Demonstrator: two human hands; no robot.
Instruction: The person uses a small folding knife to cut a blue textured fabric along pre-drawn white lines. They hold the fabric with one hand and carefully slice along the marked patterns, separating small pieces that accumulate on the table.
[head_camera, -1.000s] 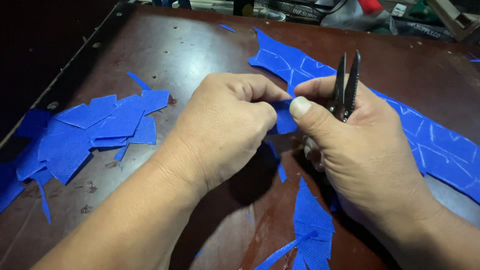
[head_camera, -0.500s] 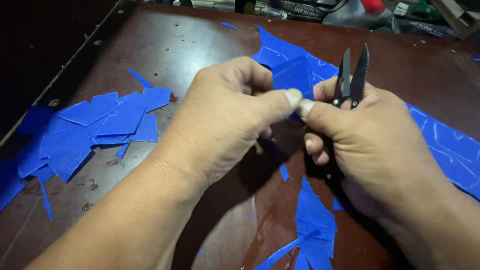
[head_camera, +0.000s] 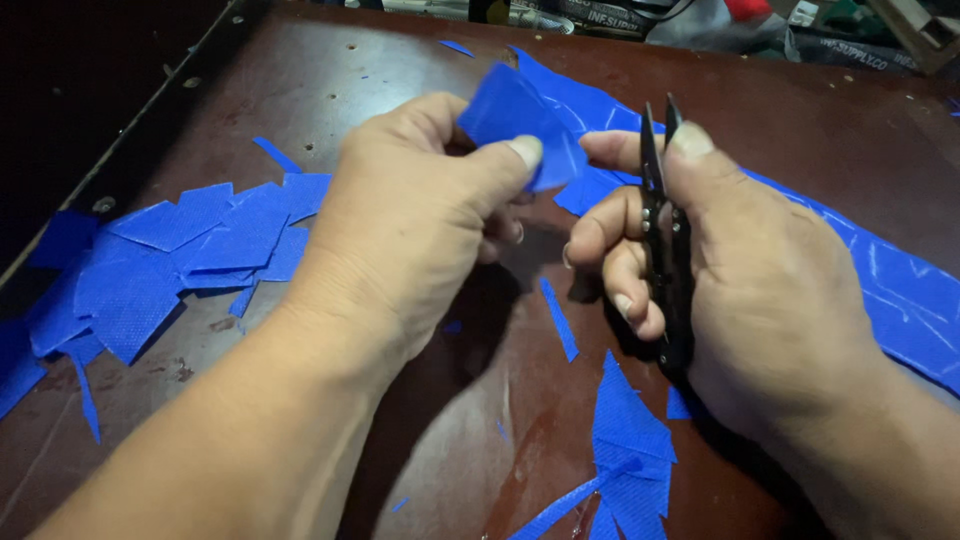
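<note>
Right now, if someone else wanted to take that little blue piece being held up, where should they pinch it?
Probably the free upper-left corner of the blue piece, coming from above: the left hand pinches its lower right edge, and the snips in the right hand stand to its right.

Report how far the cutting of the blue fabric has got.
Done: a pile of cut blue pieces lies at left on the table, with scraps in front. In hand: the left hand pinches a blue piece; the right hand holds black snips. Left: a long uncut blue strip stretches to the right.
</note>
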